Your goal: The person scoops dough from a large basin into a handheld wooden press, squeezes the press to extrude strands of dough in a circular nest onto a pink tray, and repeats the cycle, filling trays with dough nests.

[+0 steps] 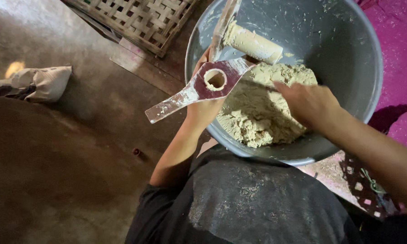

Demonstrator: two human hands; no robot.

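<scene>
While we look down from the head camera, we see a large grey metal basin (348, 58) tilted toward the person, about half filled with a pale, crumbly dough (262, 108). The left hand (204, 106) is closed around a flat tool with a round hole (212, 81) and holds it over the near left rim of the basin; its handle, dusted with dough, points to the left, out over the dark floor (54, 171). The hole seems packed with dough, and just beyond the tool a smooth dough cylinder (253, 44) lies slanted above the heap (whether it leans on the tool or on the basin wall, we cannot tell). The right hand (309, 104) reaches into the mass with bent fingers, pressing or gathering dough; we cannot tell if it grips a portion.

We judge that the work is in an early or middle stage: one roll is shaped, while most of the dough remains loose. At the far side lies a woven bamboo tray (140, 20), at the left a small cloth bag (36, 83).
</scene>
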